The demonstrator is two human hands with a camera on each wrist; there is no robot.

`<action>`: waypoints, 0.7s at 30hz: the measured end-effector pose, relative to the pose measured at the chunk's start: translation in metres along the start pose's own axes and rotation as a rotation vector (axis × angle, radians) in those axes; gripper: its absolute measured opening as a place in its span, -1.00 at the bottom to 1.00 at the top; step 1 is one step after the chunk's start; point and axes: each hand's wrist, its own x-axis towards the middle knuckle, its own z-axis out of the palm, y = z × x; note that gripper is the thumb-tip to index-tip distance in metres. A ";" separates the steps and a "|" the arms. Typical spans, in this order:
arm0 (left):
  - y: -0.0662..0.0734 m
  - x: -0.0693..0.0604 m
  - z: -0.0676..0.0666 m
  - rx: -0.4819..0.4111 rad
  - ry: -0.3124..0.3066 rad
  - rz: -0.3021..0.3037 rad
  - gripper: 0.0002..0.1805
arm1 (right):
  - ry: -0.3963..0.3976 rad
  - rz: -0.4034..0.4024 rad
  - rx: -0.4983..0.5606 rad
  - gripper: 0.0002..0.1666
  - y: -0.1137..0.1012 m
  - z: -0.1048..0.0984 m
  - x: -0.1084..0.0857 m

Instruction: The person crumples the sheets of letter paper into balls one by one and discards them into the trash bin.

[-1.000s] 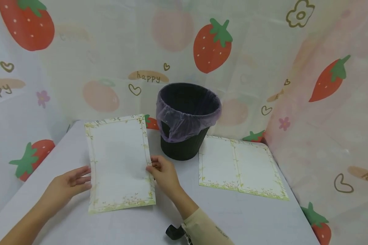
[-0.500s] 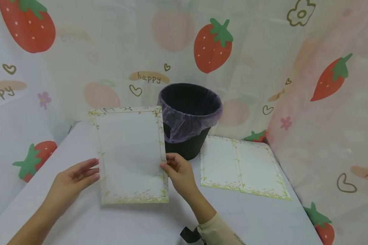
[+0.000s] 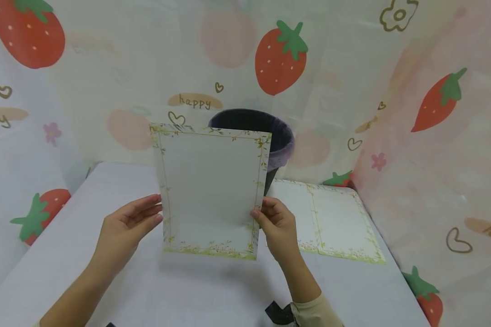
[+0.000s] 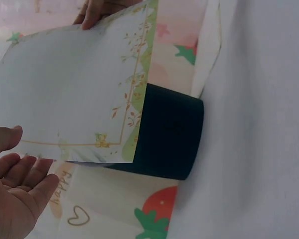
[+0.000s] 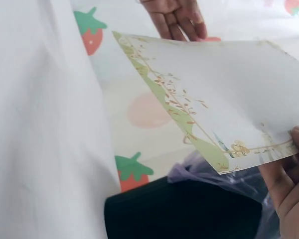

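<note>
A sheet of white paper [image 3: 212,190] with a leafy green and gold border stands raised above the table in the head view. My right hand [image 3: 280,229] pinches its right edge, thumb on the near face and fingers behind. At the opposite edge is my left hand [image 3: 124,227], its fingers and thumb held apart. The left wrist view shows those fingertips [image 4: 37,172] right at the paper's edge with the thumb spread from them. Behind the sheet stands a dark bin [image 3: 280,141] with a purple liner, partly hidden.
Two more bordered sheets [image 3: 348,222] lie side by side on the white table [image 3: 212,290], right of the bin. A strawberry-printed curtain [image 3: 147,54] surrounds the table's back and sides. A black strap piece [image 3: 279,313] sits at the right sleeve.
The paper has moved right and upward, with both hands moving along with it. It now covers most of the bin in the head view.
</note>
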 end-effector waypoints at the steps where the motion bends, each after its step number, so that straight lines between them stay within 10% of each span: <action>1: 0.002 0.002 0.004 0.006 0.000 0.010 -0.47 | 0.005 0.000 0.006 -0.69 -0.001 -0.003 0.001; 21: 0.027 0.036 0.052 -0.097 -0.048 -0.033 -0.45 | 0.056 0.016 0.096 -0.68 -0.015 -0.043 0.019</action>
